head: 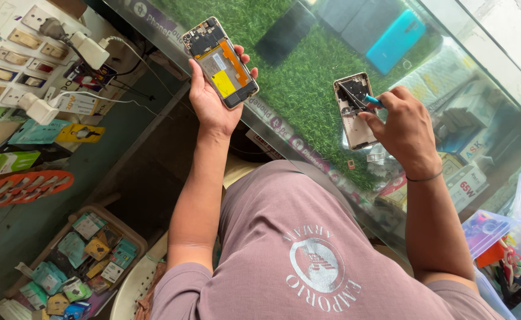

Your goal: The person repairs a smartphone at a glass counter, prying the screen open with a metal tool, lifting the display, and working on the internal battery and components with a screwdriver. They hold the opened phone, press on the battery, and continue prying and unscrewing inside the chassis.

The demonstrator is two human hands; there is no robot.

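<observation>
The left hand [210,98] holds an opened smartphone with its back cover off [221,62], raised just off the near edge of the glass-topped counter surface [450,35]. Palm sits under the lower end of the phone; thumb runs along one long side, fingers [245,59] curl round the other, so the grip is closed on the body. Exposed internals: flat grey battery w/ a yellow rectangular label, an orange flex strip along one side, dark circuit board at the top end, thin metallic frame w/ rounded corners.

The right hand [402,127] hovers over the surface, fingers pinched shut on a slim tool with a blue handle [374,101]. Tool tip meets the upper part of a detached beige phone back cover [353,111], a rounded rectangular plastic shell lying inner face up on the glass, dark patch near the top. A thin dark band circles the right wrist.

Below the glass: green artificial turf lining [290,71], coarse fibrous texture, w/ a black slab phone [284,32] and a turquoise phone case [395,38] lying on it, well apart from the hands.

Left of the person: a white board of wall sockets w/ white plug adapters [89,50] and cables; lower down, a shallow basket of small packaged accessories [83,261]. At right, a clear plastic storage box [497,249] w/ mixed parts.
</observation>
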